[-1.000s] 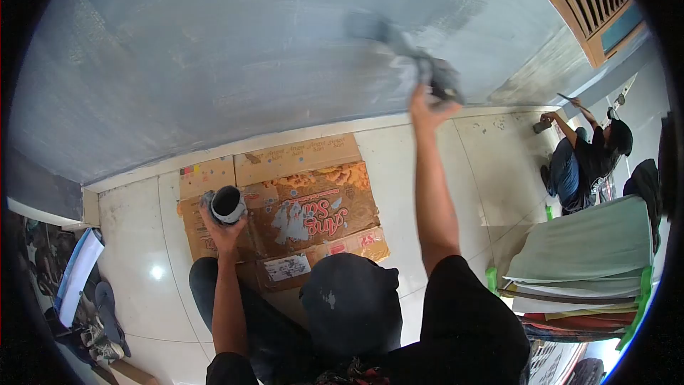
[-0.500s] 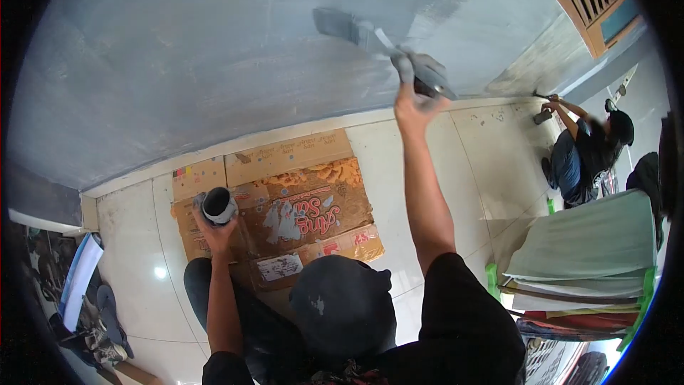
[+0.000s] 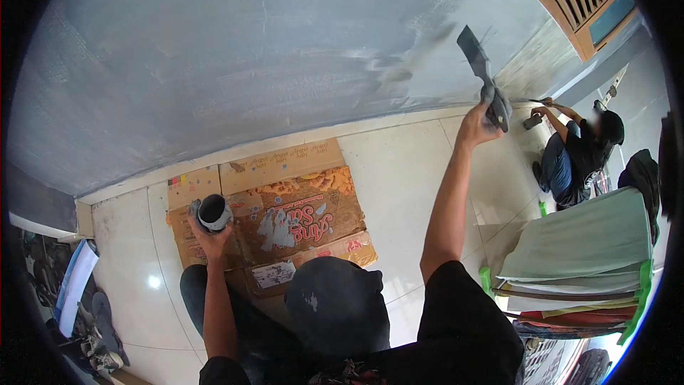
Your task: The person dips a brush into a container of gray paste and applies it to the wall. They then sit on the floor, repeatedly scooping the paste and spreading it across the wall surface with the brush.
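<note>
In the head view, my right hand is closed around the handle of a wide flat paintbrush. Its dark bristle end points up and left, over the right part of the grey wall. Lighter grey patches and streaks show on the wall around it. My left hand grips a paint-smeared cup, whose opening looks dark inside; what it contains I cannot make out. The cup is above a flattened cardboard sheet marked with grey splashes.
At the right another person crouches by the wall with a brush and a small container. Cloths hang on a green-ended rack nearer me. A wooden louvred frame is at upper right; shoes lie at lower left.
My right hand has moved right and down with the paintbrush, whose bristle end has swung to point more upward. My left hand still holds the cup. The view has shifted slightly.
</note>
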`<state>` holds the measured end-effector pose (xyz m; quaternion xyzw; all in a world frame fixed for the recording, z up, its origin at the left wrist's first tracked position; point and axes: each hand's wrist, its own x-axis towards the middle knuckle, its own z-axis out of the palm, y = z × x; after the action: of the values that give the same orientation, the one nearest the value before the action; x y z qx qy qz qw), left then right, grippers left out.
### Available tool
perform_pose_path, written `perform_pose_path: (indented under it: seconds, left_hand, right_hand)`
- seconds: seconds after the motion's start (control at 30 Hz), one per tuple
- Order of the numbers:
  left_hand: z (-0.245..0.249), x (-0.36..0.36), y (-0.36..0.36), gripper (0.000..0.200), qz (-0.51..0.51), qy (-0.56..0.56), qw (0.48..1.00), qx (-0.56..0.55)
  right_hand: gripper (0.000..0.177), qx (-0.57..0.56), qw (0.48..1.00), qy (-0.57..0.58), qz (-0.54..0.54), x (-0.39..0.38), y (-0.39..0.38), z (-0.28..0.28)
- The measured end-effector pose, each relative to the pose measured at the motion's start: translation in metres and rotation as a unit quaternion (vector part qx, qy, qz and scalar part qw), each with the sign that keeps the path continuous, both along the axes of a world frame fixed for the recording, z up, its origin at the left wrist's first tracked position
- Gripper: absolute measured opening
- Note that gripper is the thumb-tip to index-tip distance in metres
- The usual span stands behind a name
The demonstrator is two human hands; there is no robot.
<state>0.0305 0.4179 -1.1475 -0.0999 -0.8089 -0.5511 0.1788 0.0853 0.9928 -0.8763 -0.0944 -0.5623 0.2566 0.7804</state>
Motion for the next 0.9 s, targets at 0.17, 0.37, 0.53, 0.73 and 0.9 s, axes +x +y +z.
perform_pose_path:
  seconds: [0.17,0.37,0.53,0.73,0.9]
  left_hand:
    - [-0.01,-0.002,-0.004,0.096,-0.019,-0.011,0.999,0.04]
    - [0.002,0.002,-0.001,0.098,-0.013,-0.008,0.999,0.048]
    - [-0.002,0.002,-0.008,0.093,-0.01,-0.007,1.0,0.023]
    - [0.004,0.001,-0.004,0.091,-0.018,-0.012,0.998,0.061]
    - [0.004,0.001,-0.004,0.092,-0.008,-0.012,0.998,0.06]
  right_hand:
    - [0.015,0.061,0.995,-0.028,-0.078,-0.053,-0.03,-0.018]
    - [0.019,0.132,0.984,-0.106,0.053,-0.062,-0.154,0.01]
    - [0.011,0.118,0.993,-0.03,0.001,-0.03,-0.12,0.009]
    - [0.013,0.061,0.99,-0.048,-0.115,-0.041,-0.054,-0.004]
    - [0.029,0.192,0.973,-0.109,-0.062,-0.076,-0.134,-0.001]
